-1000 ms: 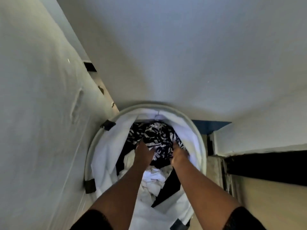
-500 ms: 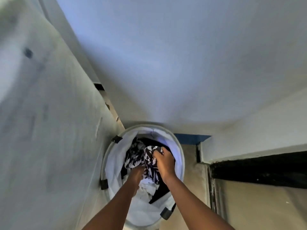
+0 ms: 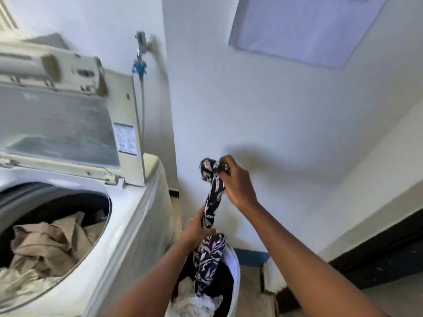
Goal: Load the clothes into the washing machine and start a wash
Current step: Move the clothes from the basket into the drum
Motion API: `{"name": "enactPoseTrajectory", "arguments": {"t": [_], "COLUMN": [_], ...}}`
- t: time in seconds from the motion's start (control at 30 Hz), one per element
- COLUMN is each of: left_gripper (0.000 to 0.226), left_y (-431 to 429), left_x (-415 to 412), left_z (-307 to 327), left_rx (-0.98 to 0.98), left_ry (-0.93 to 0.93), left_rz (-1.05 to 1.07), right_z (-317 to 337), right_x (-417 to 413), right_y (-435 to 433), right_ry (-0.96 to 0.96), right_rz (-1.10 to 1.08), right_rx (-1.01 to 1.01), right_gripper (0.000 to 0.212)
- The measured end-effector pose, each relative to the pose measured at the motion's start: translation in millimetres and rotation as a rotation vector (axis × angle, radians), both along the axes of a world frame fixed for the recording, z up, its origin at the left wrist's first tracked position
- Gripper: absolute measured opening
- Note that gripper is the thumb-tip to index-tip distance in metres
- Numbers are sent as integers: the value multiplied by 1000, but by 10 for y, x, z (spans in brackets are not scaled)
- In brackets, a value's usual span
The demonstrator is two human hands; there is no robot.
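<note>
Half a second ago both hands were down in the basket, bunched into the printed cloth. Now the view has swung up and left, and the right hand (image 3: 235, 186) has risen well above the rim, drawing the dark navy fabric garment with a white leaf print (image 3: 214, 195) out into a long twisted rope.

The right hand grips the garment's top end, fingers curled round a wad of it. The left hand (image 3: 198, 227) is closed round the same garment lower down, just above the round white fabric laundry basket (image 3: 235, 266). The two-handed hold looks meant to strip the piece free of the load: one hand lifts while the other steadies the trailing length. The lower end is not yet out; it hangs inside the basket among white and dark pieces.

Just to the left stands the white top-loading washing machine (image 3: 128, 225). Its hinged lid (image 3: 59, 124) is propped upright at the back, which leaves the drum mouth open. Crumpled beige and cream clothes (image 3: 50, 239) already lie in the drum, so loading appears partly done. The basket sits close against the machine's side, which makes each transfer short.
</note>
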State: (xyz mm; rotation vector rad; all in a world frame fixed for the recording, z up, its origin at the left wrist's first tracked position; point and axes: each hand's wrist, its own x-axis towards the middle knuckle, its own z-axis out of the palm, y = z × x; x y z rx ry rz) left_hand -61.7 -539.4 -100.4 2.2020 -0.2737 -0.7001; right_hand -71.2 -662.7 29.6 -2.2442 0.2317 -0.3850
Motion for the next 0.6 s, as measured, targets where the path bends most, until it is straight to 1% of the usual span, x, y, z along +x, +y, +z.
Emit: {"name": "enactPoseTrajectory", "arguments": {"t": [0.1,0.17,0.27,0.33,0.37,0.43,0.5,0.57,0.6], "left_gripper": [65,55,49,49,45,37,36,35,33], "left_y": [6,43,171,241,271,315,346,384,401], "left_x": [41,40,-43,-82,-91,-101,-91,-65,-43], "left_z": [537,784,1051,1159,1221,1401,1618,1869,2000], "left_rx": [-38,-17,75,109,115,166,198,112,25], "left_ry": [-45,-61,-97,-105,-127,-229,-332,-382,-396], "left_rz": [5,-13,-43,-53,-42,-41,-36,24,78], "right_z": [752,1231,1939,2366,2546,2838,3002,3071,3084], "right_x": [-15,-59,-148,-187,-211,-276,-331,-380,-401], "right_y": [34,93,194,244,264,296,291,261,240], "right_ry": [-170,-316,-500,-573,-591,-588,-546,-512,-483], "right_rz": [-39,-71,-109,-122,-122,-125,-151,-184,-216], "right_rx": [-91,-79,-1,32,45,40,-20,-65,-99], "right_gripper": [14,12,10,11,12,13,11,5,8]}}
